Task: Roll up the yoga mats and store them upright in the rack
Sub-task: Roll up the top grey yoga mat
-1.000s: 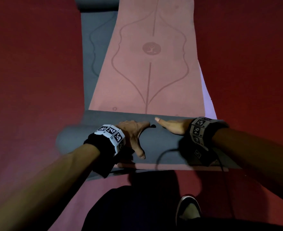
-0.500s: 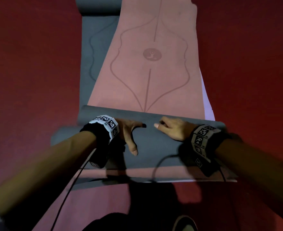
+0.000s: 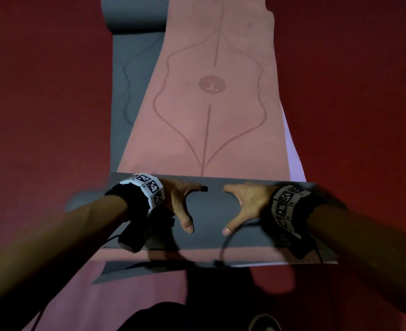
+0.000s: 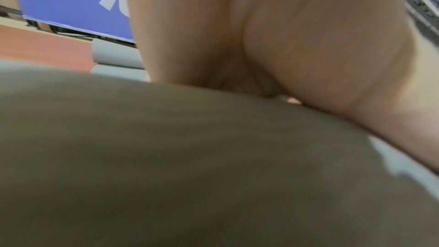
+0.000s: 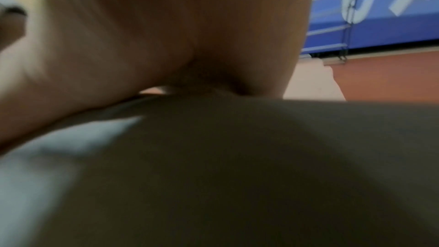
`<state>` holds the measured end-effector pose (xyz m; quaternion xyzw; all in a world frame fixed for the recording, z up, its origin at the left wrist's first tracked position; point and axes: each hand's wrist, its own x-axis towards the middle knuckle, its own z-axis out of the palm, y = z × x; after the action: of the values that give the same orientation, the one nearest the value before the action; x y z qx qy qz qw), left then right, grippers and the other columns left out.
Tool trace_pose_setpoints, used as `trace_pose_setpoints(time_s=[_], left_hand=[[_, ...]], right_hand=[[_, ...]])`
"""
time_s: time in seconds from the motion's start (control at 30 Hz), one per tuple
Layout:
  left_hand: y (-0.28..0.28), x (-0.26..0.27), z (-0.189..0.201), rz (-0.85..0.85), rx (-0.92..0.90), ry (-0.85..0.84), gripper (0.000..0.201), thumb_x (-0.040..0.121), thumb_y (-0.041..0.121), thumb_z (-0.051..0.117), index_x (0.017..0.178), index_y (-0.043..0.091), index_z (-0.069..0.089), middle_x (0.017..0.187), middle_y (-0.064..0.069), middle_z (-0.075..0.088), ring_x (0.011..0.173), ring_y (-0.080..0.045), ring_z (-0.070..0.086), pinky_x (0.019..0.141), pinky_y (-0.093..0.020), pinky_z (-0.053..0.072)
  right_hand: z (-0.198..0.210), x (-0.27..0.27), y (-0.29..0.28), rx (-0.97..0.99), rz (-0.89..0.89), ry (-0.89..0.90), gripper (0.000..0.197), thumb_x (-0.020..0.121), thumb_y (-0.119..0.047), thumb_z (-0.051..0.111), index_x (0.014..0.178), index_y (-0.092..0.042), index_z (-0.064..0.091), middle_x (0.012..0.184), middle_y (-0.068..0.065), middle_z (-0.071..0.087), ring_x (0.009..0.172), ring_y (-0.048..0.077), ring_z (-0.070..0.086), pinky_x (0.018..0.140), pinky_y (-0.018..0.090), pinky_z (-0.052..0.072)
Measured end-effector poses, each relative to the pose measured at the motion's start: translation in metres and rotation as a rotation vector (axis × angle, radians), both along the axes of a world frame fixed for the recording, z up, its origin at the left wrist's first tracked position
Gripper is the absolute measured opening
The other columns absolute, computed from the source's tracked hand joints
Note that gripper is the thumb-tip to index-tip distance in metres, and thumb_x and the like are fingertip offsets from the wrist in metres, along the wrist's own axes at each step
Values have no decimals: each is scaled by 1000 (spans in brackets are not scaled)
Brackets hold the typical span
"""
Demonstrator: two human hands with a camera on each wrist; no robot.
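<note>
Here both hands, left hand and right hand, press flat, fingers spread, on the grey-backed pink rubber yoga mat's roll; uneven pressure could skew it off the flat pink stretch beyond.

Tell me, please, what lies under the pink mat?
Under the pink mat a grey mat shows along its left side, a pale lilac edge on the right. How far either reaches underneath is covered.

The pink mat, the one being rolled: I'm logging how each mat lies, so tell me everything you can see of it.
The pink mat lies flat on the red floor, running away from the person, over a grey mat. Its matte face bears curved lines, a centre line and a round emblem. Its underside is grey: the near end is rolled into a grey roll, with the left hand and right hand spread on top.
</note>
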<state>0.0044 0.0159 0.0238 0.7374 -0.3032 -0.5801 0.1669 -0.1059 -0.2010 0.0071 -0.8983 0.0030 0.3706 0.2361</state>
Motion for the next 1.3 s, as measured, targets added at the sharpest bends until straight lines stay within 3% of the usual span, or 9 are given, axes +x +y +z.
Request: trace_pose_setpoints(time_s=[0.1, 0.27, 0.4, 0.5, 0.67, 0.83, 1.0, 1.13, 1.3], left_hand=[[7, -10, -11, 54, 18, -4, 91, 53, 16, 97, 128, 38, 51, 116, 6, 67, 113, -22, 63, 82, -54, 59], [22, -28, -19, -148, -45, -289, 100, 51, 49, 95, 131, 41, 35, 117, 15, 57, 111, -10, 56, 93, -30, 46], [33, -42, -28, -163, 8, -245, 88, 49, 42, 97, 114, 50, 38, 112, 18, 62, 111, -11, 59, 97, -35, 49], [38, -51, -35, -193, -2, -279, 101, 44, 47, 95, 126, 46, 37, 114, 14, 63, 109, -14, 61, 95, -40, 51], [46, -66, -52, -203, -32, -306, 100, 44, 46, 94, 127, 46, 38, 113, 14, 63, 108, -15, 61, 93, -38, 51], [48, -73, -64, -145, 8, -228, 102, 44, 42, 96, 130, 49, 42, 116, 15, 63, 111, -14, 61, 93, -37, 53], [50, -78, -71, -190, -7, -309, 112, 47, 55, 92, 140, 40, 32, 133, 6, 54, 123, -20, 53, 101, -33, 42], [47, -95, -82, -212, -11, -569, 124, 31, 86, 65, 135, 30, 28, 131, -7, 42, 125, -32, 46, 109, -49, 34], [43, -92, -100, -155, -18, -573, 115, 42, 73, 82, 139, 35, 35, 136, -2, 41, 127, -30, 43, 107, -45, 35]], right_hand=[[-6, -3, 6, 43, -44, 13, 76, 46, -70, 89, 106, -33, 61, 101, -19, 70, 92, 0, 66, 91, 25, 52], [-18, -15, 10, 126, -128, 143, 85, 50, -62, 93, 119, -20, 66, 114, -11, 73, 104, 10, 69, 101, 36, 53], [-18, -30, 25, 124, -112, 163, 54, 63, -45, 94, 104, -23, 67, 96, -11, 74, 88, 7, 71, 80, 24, 57], [-22, -36, 33, 132, -85, 172, 51, 62, -47, 93, 100, -30, 64, 93, -15, 72, 84, 0, 68, 70, 13, 50], [-31, -54, 47, -12, 9, 152, 84, 54, -70, 86, 117, -28, 51, 113, -8, 63, 103, 15, 61, 96, 37, 50], [-41, -74, 51, -110, 106, 59, 102, 57, -68, 86, 133, -20, 39, 118, 1, 46, 114, 24, 51, 99, 37, 44], [-44, -68, 46, -111, 71, 66, 92, 54, -69, 86, 126, -28, 48, 122, 1, 61, 112, 25, 57, 97, 36, 47], [-53, -60, 39, -108, 37, 72, 93, 47, -78, 82, 119, -34, 45, 115, -4, 60, 104, 22, 59, 93, 39, 50], [-65, -65, 34, -52, -13, 88, 89, 67, -64, 83, 127, -17, 37, 104, -5, 50, 87, 16, 52, 73, 33, 41]])
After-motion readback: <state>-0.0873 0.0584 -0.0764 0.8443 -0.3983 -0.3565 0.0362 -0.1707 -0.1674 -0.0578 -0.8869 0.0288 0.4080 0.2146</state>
